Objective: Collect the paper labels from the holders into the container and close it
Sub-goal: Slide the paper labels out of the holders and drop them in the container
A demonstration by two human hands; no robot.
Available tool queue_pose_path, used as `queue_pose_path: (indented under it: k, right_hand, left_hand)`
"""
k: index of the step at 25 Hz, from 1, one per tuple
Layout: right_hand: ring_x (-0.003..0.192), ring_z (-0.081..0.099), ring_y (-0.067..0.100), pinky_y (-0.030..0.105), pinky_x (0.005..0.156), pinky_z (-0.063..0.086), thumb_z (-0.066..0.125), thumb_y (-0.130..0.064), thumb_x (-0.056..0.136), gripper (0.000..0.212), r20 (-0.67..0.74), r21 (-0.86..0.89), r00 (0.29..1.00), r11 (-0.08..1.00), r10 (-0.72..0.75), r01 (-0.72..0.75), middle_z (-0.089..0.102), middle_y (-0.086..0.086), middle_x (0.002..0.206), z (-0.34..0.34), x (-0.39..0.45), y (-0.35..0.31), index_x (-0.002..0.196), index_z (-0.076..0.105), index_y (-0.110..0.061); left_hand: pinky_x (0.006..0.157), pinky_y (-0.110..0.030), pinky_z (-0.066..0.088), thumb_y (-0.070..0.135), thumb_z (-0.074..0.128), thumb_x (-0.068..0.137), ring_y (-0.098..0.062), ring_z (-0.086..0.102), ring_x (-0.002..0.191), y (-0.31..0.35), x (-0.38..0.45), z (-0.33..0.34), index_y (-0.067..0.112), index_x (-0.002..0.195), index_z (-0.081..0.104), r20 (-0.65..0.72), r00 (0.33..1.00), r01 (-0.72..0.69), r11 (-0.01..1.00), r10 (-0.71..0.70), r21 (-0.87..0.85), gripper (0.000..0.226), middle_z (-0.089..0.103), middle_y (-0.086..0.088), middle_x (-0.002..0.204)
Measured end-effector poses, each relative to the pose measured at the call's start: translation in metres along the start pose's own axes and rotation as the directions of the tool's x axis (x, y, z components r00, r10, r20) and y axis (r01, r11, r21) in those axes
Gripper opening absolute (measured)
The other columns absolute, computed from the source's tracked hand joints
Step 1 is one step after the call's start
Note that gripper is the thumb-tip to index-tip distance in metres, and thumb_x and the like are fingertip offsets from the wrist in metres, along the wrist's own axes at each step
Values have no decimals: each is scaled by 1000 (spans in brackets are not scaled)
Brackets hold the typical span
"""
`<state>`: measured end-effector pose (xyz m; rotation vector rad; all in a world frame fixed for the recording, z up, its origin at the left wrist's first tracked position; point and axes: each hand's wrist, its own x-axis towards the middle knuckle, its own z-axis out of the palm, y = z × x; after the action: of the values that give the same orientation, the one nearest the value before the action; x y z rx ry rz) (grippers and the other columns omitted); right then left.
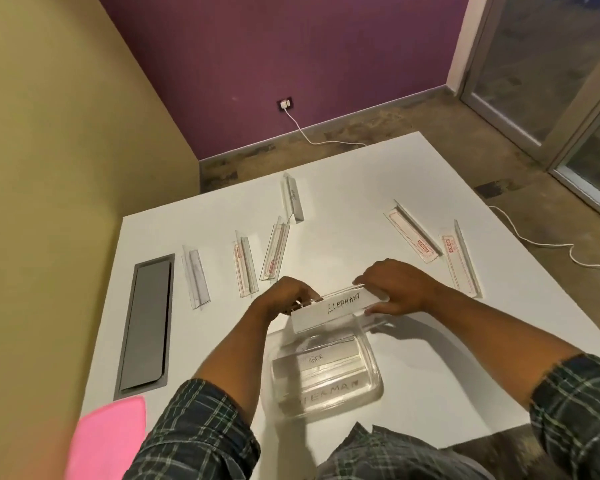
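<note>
A white paper label [336,310] reading "ELEPHANT" sat in a clear holder [368,292] held up over the far end of the container [323,372], near the middle of the table [413,393] and toward its near edge. The left hand [284,295] pinched the label's left end with curled fingers, and the right hand [394,289] gripped the holder's right end, thumb below and fingers over the top; both hands were closed on what they held. The container, clear and rounded at the corners, stood open just beneath, touching neither hand, and inside it lay flat labels, one showing "GER" and another showing "ERMAN" through the plastic. Six more holders lay on the table beyond the hands: one [196,278] near the left side, two [245,268] [274,252] closer to the middle, one [293,199] standing toward the far edge, and two [413,235] [459,259] toward the right edge with red print on their bases. Whether each of these still carried a label could not be told. A grey recessed panel [146,327] ran along the left edge, and a pink object [108,441] showed off the near left corner. Plaid sleeves [194,434] covered the upper forearms. A white cable [541,244] trailed over the floor past the right edge.
</note>
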<state>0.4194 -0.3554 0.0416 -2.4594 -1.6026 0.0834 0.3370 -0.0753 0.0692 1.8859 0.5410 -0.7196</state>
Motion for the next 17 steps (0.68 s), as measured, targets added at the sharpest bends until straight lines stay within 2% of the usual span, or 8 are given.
queue_pose_path:
  k: [1,3,5,8,11,13,14,17]
  right_hand:
    - [97,62,21,34,84,46,58,-69,85,66,7,12,1000,1000,-24,24,68,-1,107,-2,4,-6,129,60,-21]
    - [92,61,19,32,80,45,56,-72,84,66,13,51,998,997,-64,63,68,-3,103,-1,12,-19,127,61,-22]
    - [88,61,19,31,77,45,57,-71,84,64,-3,69,994,992,-110,110,67,-4,99,5,16,-31,123,61,-21]
    - [86,62,21,33,75,48,60,-67,85,62,17,63,981,980,-192,191,66,-2,96,17,19,-47,122,62,-18]
    - [82,63,25,35,72,48,61,-63,86,59,36,40,963,963,-267,265,66,2,93,28,24,-60,118,63,-14]
    - [77,64,26,34,68,49,62,-63,84,58,33,-9,954,954,-298,298,68,2,89,37,27,-69,112,65,-13]
    - [75,64,26,34,67,48,61,-64,84,57,51,-30,952,953,-301,302,68,3,87,42,28,-73,110,66,-12]
    - [77,64,30,36,69,46,61,-63,83,54,198,-90,953,964,-230,252,68,5,86,53,33,-84,101,64,-12]
  left_hand:
    - [53,-19,38,5,61,79,-15,51,71,-3,-5,-6,10,92,83,-17,1000,-12,1000,12,23,26,69,-3,82]
    - [52,-18,40,11,68,79,-12,53,68,-12,-15,-16,5,95,81,-33,999,-21,999,22,35,21,73,-5,88]
    - [61,-23,43,24,76,80,-13,57,71,-24,-24,-24,-1,96,79,-30,999,-37,999,38,35,29,76,-11,95]
    - [76,-26,50,52,83,70,-10,73,82,-39,-39,-29,10,86,83,-31,994,-105,991,108,81,45,80,-2,87]
    - [72,-29,54,67,86,52,-9,73,79,-52,-47,-26,22,74,82,-53,988,-121,948,143,295,51,78,4,74]
    - [67,-27,52,72,87,41,-6,67,73,-61,-49,-22,25,78,82,-18,994,-83,872,105,483,60,76,9,76]
    - [67,-25,52,70,88,40,-5,66,76,-64,-49,-19,25,86,81,-9,997,-58,822,76,567,64,76,12,81]
    - [85,-32,56,51,90,58,-17,67,101,-78,-46,-9,21,112,74,6,999,-28,614,37,789,64,73,5,111]
